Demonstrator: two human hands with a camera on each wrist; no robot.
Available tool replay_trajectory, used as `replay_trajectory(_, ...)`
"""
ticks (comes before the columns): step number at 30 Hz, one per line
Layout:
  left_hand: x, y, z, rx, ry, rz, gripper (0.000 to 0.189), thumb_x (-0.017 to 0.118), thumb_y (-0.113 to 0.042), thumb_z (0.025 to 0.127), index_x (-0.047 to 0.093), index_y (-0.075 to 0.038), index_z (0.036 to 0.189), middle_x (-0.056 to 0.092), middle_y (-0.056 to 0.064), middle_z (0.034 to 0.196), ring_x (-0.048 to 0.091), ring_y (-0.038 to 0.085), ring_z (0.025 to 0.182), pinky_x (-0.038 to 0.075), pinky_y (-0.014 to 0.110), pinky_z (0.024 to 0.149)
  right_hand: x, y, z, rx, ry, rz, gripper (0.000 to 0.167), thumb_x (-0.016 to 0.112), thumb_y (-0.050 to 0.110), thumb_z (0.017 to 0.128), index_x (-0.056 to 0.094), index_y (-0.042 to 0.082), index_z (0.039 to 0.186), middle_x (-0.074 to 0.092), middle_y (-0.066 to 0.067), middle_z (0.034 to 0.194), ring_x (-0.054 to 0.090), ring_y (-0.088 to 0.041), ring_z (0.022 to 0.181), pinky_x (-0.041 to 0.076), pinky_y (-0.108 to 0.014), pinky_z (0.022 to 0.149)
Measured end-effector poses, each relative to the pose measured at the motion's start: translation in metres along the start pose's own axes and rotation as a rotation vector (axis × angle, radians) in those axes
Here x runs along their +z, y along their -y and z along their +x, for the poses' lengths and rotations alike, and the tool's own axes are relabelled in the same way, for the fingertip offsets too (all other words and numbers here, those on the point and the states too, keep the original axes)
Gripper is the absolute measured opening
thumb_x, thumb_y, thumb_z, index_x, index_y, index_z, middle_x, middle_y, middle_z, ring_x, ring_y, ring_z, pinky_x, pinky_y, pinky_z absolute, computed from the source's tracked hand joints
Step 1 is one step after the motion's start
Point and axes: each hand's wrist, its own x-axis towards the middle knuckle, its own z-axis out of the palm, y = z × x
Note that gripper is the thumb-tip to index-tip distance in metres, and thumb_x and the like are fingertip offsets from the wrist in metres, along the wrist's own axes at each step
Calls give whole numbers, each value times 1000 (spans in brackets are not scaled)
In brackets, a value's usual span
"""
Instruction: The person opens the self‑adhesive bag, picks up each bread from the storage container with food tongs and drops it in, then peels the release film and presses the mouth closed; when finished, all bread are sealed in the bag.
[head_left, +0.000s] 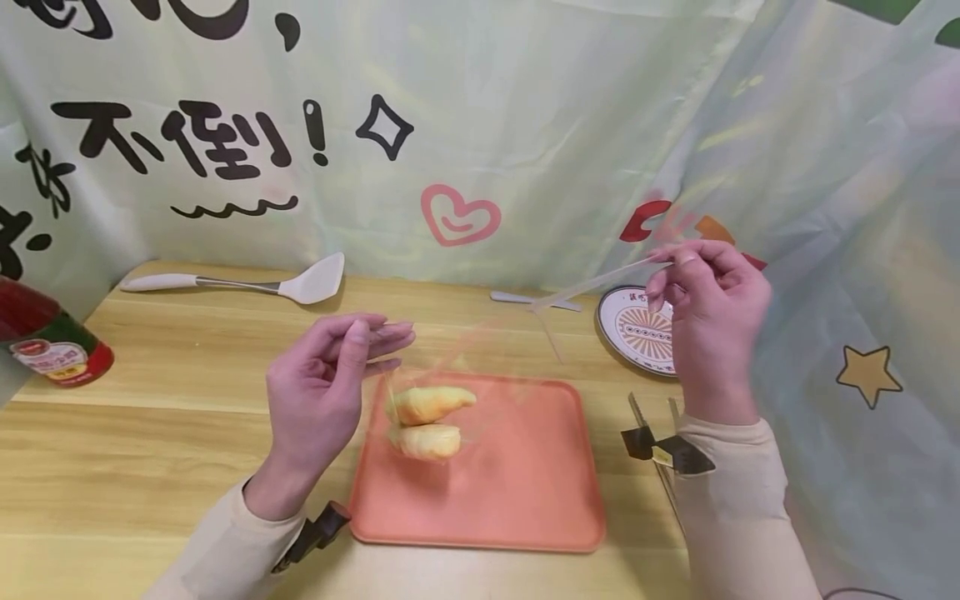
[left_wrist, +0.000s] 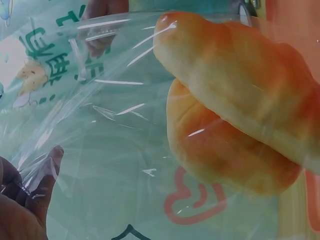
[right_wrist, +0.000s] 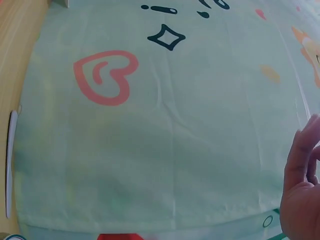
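My left hand (head_left: 318,392) pinches the edge of a clear plastic bag (left_wrist: 120,130); in the left wrist view its thumb and fingers (left_wrist: 50,172) crease the film. Two golden bread rolls, a longer one (head_left: 431,405) over a shorter one (head_left: 429,442), hang inside the bag above the left part of an orange-pink tray (head_left: 525,475). Up and to the right, my right hand (head_left: 716,312) pinches the end of a thin translucent strip (head_left: 600,281), which runs down leftward. Whether the strip joins the bag is unclear. The right wrist view shows only part of that hand (right_wrist: 302,185).
A white spatula (head_left: 311,281) lies along the back left, near a red sauce bottle (head_left: 52,342). At the back right are a slim pale utensil (head_left: 536,301) and a patterned plate (head_left: 633,329). Thin metal utensils (head_left: 663,479) lie partly under my right forearm. A printed curtain (head_left: 562,150) hangs behind.
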Motion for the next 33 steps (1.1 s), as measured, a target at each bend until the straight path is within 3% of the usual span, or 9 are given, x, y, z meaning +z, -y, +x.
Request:
replay_trajectory(8, -1, 0, 0, 18, 7, -23, 15, 50, 9, 98, 62, 17, 102, 70, 26, 94, 72, 31, 86, 57, 37, 65, -11, 7, 8, 50, -86, 80, 14, 65, -11, 88, 54, -19, 84, 62, -28, 78, 59, -29, 49, 54, -30, 50)
replay_trajectory(17, -2, 0, -1, 14, -2, -24, 15, 50, 9, 98, 62, 16, 101, 70, 27, 94, 72, 30, 87, 57, 38, 65, -23, 14, 14, 84, -132, 225, 8, 55, -16, 91, 54, -20, 85, 63, -30, 79, 63, -31, 56, 56, -31, 54)
replay_trajectory(24, -4, 2, -1, 8, -5, -19, 15, 50, 8, 99, 62, 16, 100, 70, 28, 93, 72, 30, 86, 57, 37, 65, -31, 17, 21, 82, -268, 239, 11, 51, -16, 93, 53, -20, 83, 60, -28, 75, 63, -31, 59, 57, -31, 56)
replay_trajectory(33, -6, 3, 0, -10, -2, -18, 16, 49, 7, 99, 62, 15, 100, 70, 27, 93, 72, 31, 86, 57, 39, 63, -47, 19, 31, 89, -430, 276, 16, 50, -15, 93, 55, -21, 78, 58, -25, 67, 59, -30, 53, 53, -32, 49)
